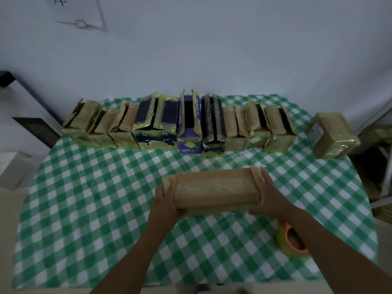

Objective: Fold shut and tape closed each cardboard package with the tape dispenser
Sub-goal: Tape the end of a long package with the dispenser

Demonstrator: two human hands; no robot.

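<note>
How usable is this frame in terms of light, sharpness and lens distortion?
Head view: dim, bluish and soft throughout; head view: the wide lens bows the tablecloth edges and the row of open boxes; head view: glare glints on the taped box at far right; head view: the tape dispenser is blurred, partly hidden behind the right forearm.

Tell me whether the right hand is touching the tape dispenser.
Apart. Head view: the right hand holds the cardboard box; the tape dispenser lies on the tablecloth nearer the person, beside the forearm.
</note>
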